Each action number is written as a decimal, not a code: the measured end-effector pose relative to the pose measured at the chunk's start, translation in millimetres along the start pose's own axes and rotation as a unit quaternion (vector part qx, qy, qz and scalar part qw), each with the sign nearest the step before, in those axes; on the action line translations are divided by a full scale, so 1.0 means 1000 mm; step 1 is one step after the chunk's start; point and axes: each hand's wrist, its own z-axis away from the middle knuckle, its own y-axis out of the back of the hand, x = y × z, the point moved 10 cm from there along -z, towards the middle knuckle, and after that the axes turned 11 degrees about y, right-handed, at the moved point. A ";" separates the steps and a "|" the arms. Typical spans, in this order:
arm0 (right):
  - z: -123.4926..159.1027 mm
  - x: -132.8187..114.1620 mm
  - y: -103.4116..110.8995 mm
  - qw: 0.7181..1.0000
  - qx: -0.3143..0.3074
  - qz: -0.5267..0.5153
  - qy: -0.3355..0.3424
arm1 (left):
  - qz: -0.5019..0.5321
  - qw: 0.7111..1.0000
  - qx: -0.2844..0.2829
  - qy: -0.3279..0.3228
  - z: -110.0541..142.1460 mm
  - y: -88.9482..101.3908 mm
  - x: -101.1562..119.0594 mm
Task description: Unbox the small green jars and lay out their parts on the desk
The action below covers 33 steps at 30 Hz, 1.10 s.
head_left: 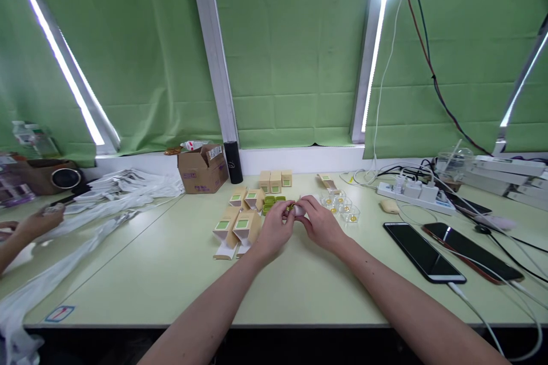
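Left hand [277, 227] and right hand [322, 227] together, fingertips of both closed on small whitish object [299, 211], just right of green square containers [274, 200]. Relative to containers: open kraft boxes [247, 223] left and nearer; upright kraft boxes [275, 181] beyond; clear cups [352, 214] right.

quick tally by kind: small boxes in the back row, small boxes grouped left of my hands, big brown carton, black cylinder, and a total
back-row small boxes: 3
left-group small boxes: 4
brown carton: 1
black cylinder: 1
total: 9
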 end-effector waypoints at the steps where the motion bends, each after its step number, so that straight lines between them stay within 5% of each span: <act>1: -0.001 -0.002 0.000 1.000 -0.001 0.001 0.005 | -0.005 1.000 0.004 -0.004 0.000 0.001 0.002; 16: -0.006 -0.004 -0.010 0.999 -0.023 0.042 -0.001 | -0.045 0.998 0.039 0.026 -0.005 0.005 0.001; 25: -0.006 -0.002 -0.012 0.999 -0.019 0.035 -0.023 | 0.024 0.997 0.004 0.072 -0.008 -0.002 -0.007; 33: 0.002 0.011 -0.001 0.987 0.054 -0.140 -0.052 | 0.193 0.972 -0.028 0.128 -0.012 -0.004 -0.033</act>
